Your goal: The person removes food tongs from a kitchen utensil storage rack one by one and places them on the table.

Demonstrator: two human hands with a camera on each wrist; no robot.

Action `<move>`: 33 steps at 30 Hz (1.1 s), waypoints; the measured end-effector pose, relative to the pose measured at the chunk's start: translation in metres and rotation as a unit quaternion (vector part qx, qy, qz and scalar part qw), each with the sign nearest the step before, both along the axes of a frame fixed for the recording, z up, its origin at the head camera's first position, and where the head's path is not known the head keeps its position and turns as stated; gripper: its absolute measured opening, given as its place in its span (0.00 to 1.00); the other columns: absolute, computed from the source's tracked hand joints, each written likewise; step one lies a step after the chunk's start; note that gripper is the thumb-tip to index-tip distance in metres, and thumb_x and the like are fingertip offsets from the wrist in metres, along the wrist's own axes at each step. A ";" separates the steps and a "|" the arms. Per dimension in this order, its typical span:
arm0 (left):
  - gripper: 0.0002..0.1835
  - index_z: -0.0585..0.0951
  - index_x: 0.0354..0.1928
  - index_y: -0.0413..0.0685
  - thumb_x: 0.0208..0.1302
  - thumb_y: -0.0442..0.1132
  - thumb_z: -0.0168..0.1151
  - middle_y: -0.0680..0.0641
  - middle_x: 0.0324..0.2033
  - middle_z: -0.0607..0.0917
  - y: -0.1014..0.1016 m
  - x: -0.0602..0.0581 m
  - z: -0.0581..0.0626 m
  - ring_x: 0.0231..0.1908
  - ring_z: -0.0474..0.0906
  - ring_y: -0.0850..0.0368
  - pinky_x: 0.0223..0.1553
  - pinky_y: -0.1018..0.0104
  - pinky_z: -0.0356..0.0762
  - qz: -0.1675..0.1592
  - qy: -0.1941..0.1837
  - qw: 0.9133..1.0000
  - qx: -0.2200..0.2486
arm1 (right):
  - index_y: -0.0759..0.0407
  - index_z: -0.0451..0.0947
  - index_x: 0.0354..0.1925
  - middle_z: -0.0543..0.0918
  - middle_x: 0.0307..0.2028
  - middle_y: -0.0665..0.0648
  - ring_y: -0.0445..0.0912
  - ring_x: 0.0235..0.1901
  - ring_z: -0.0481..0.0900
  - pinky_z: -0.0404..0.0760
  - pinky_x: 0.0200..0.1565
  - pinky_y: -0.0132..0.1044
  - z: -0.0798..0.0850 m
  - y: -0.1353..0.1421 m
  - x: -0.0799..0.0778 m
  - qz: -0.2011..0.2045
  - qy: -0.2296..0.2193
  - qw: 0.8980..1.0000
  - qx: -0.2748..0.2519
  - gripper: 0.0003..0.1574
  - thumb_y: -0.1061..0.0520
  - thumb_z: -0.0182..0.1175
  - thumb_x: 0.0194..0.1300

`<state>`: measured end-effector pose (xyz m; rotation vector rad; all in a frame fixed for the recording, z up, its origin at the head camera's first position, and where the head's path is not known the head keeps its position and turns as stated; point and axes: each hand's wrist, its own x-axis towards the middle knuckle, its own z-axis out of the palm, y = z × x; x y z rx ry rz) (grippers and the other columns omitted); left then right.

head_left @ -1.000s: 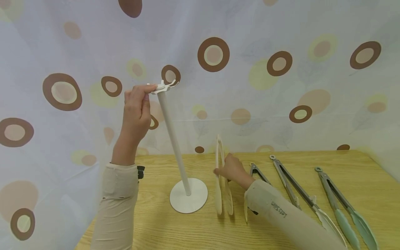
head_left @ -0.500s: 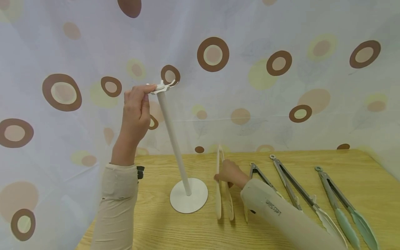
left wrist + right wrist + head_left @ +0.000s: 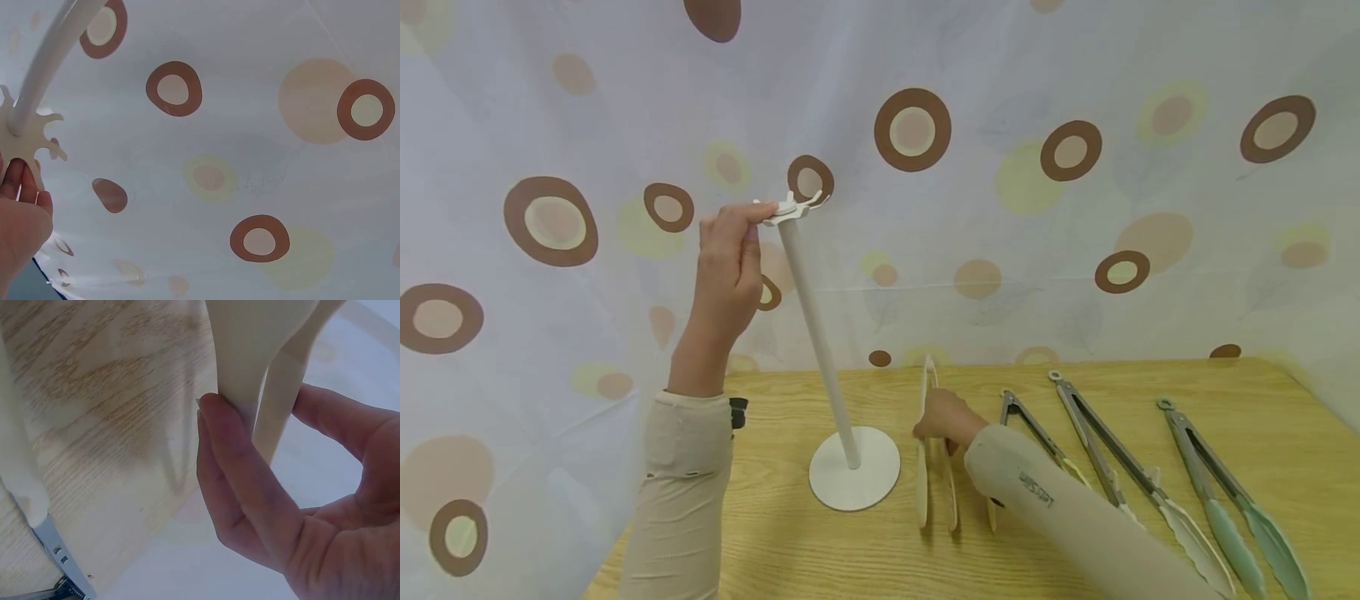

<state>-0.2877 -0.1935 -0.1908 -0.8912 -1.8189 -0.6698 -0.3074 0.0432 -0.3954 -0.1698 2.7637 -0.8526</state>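
Observation:
At the upper left, my left hand [image 3: 726, 258] pinches the edge of the white hook ring [image 3: 790, 212] on top of an upright stand. The fingers of that hand [image 3: 22, 228] show from below the hook ring [image 3: 25, 150] in the left wrist view. The stand's white pole [image 3: 816, 333] leads down to a round base [image 3: 853, 493] on the table. Right of it, my right hand [image 3: 946, 417] holds cream tongs [image 3: 922, 492] between thumb and fingers, hinge end up. The right wrist view shows both arms of these tongs [image 3: 250, 344] slightly parted within the grip.
To the right lie grey metal tongs with pale tips [image 3: 1026, 425], partly behind the right sleeve, longer tongs with pale heads [image 3: 1101, 433] and green-headed tongs [image 3: 1225, 508]. They rest on a wooden table [image 3: 790, 550]. A patterned curtain [image 3: 985, 208] hangs behind.
My right hand has lowered the cream tongs a little, and the right forearm has shifted left. My left hand has stayed on the hook ring.

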 end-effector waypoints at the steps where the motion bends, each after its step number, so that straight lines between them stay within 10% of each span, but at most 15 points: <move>1: 0.14 0.76 0.50 0.32 0.70 0.27 0.43 0.34 0.47 0.80 0.000 0.000 0.000 0.52 0.72 0.39 0.51 0.57 0.57 0.000 0.000 1.000 -0.001 | 0.76 0.76 0.36 0.82 0.37 0.72 0.54 0.16 0.82 0.80 0.19 0.38 0.000 0.000 -0.001 0.003 0.002 1.000 0.005 0.17 0.61 0.67 0.56; 33: 0.14 0.76 0.51 0.32 0.71 0.27 0.41 0.35 0.47 0.80 -0.001 0.000 0.000 0.53 0.72 0.40 0.51 0.57 0.57 0.000 -0.004 1.000 -0.007 | 0.67 0.79 0.31 0.75 0.24 0.55 0.45 0.21 0.68 0.69 0.25 0.35 -0.014 -0.002 -0.014 0.004 0.004 0.998 0.059 0.11 0.60 0.69 0.54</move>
